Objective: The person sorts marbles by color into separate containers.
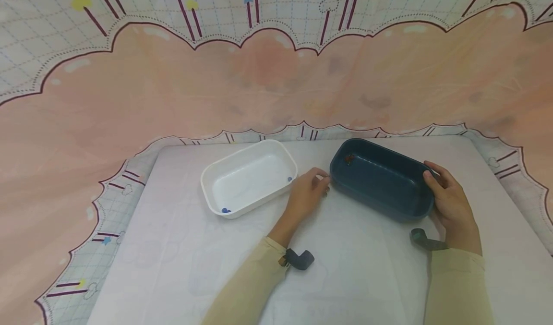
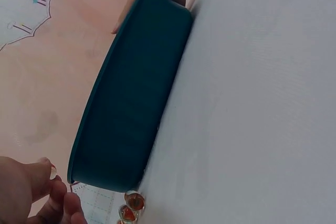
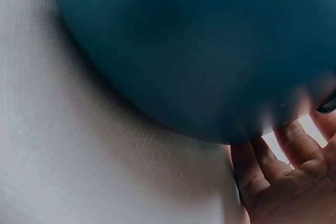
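Note:
My left hand (image 1: pixel 306 193) is between the two trays, by the near-left corner of the dark teal tray (image 1: pixel 380 176). In the left wrist view its thumb and finger pinch a small clear glass marble (image 2: pixel 53 172), mostly hidden by the fingertips. Below that tray's end lie marbles with orange-red inside (image 2: pixel 135 201). A few small orange-brown marbles (image 1: pixel 349 159) sit in the tray's far-left corner. My right hand (image 1: pixel 455 207) grips the tray's right end, thumb over the rim and fingers along the outer wall; the right wrist view shows the fingers (image 3: pixel 299 142) against that wall.
A white tray (image 1: pixel 246 147) stands to the left, with blue marbles (image 1: pixel 225 210) in its near-left corner and another bluish marble (image 1: pixel 290 179) near its right end. Both trays stand on a white-covered table (image 1: pixel 173 277), with a patterned curtain (image 1: pixel 173 90) behind it.

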The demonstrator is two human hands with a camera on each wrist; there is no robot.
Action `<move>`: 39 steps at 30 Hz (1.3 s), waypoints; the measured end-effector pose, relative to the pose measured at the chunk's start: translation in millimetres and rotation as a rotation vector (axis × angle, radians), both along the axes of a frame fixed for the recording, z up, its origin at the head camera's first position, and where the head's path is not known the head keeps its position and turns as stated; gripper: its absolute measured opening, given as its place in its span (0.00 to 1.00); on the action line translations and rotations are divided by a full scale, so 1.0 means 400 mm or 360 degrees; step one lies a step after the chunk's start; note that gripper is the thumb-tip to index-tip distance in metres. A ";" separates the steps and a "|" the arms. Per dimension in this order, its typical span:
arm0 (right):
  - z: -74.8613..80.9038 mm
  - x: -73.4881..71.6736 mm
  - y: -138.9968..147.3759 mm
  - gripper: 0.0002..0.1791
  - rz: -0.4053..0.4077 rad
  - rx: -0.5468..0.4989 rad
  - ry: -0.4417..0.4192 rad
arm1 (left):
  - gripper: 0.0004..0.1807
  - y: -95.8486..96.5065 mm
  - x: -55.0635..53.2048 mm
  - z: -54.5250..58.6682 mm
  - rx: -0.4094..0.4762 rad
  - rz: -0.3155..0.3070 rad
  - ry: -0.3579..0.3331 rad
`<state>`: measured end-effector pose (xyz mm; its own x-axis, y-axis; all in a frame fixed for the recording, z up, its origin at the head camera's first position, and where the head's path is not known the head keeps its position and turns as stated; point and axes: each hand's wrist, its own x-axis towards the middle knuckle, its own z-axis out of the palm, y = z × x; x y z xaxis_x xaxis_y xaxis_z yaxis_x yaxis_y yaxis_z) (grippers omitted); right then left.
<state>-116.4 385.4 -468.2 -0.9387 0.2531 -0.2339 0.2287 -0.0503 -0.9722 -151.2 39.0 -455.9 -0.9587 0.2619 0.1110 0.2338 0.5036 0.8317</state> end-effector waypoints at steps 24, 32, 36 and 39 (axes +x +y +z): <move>-0.004 0.004 0.005 0.34 0.0017 -0.0040 0.0085 | 0.13 0.048 -0.028 0.051 -0.0025 -0.0070 0.0269; 0.001 0.004 0.000 0.36 0.0007 -0.0032 0.0057 | 0.14 0.059 -0.038 0.053 -0.0081 -0.0089 0.0371; 0.002 0.004 -0.001 0.36 -0.0002 -0.0034 0.0041 | 0.13 0.063 -0.038 0.051 -0.0082 -0.0088 0.0358; 0.003 0.005 -0.001 0.36 -0.0003 -0.0046 0.0038 | 0.13 0.065 -0.039 0.048 -0.0068 -0.0092 0.0364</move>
<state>-114.3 385.0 -466.9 -0.9437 0.2482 -0.2186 0.2053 -0.0785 -0.9755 -166.8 65.1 -436.6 -0.8931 0.3248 0.3113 0.4433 0.5172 0.7321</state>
